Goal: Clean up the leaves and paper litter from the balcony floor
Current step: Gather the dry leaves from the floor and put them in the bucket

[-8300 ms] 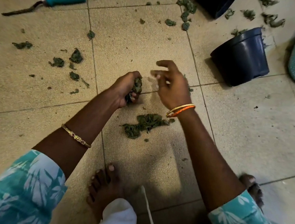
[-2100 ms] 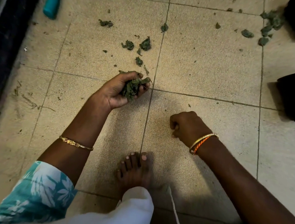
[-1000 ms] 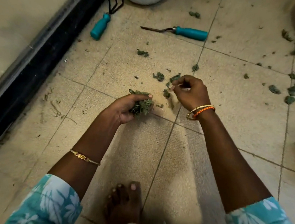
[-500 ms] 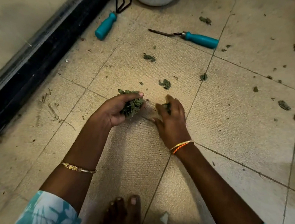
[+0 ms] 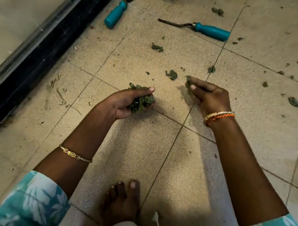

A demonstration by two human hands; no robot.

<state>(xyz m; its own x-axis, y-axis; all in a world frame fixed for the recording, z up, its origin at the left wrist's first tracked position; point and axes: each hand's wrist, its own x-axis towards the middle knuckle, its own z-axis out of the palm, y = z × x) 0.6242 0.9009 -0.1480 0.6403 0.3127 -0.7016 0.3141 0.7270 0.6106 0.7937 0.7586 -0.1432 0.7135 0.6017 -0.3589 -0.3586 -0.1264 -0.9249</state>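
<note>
since half a second ago, the right hand is lifting off the floor tile and drawing away from the left hand, now pinching a small leaf scrap between thumb and fingers, grip clamped on it. left hand is staying palm up with its grip curled around a bunch of green leaves, thumb lying over the top. both hands are hovering just above the tile seam, well apart from each other.

loose leaf bits are still lying on the floor beyond the left hand: one crumpled leaf just past it, another leaf piece farther out, a small one on the seam to the right, and more leaf litter scattered far to the right. a teal-handled hand fork is lying far beyond the left hand, and a teal-handled rake tool is resting farther left beside the black door track. a bare foot is standing on the tile near the bottom, below the left hand. bangles are sitting on both wrists.
</note>
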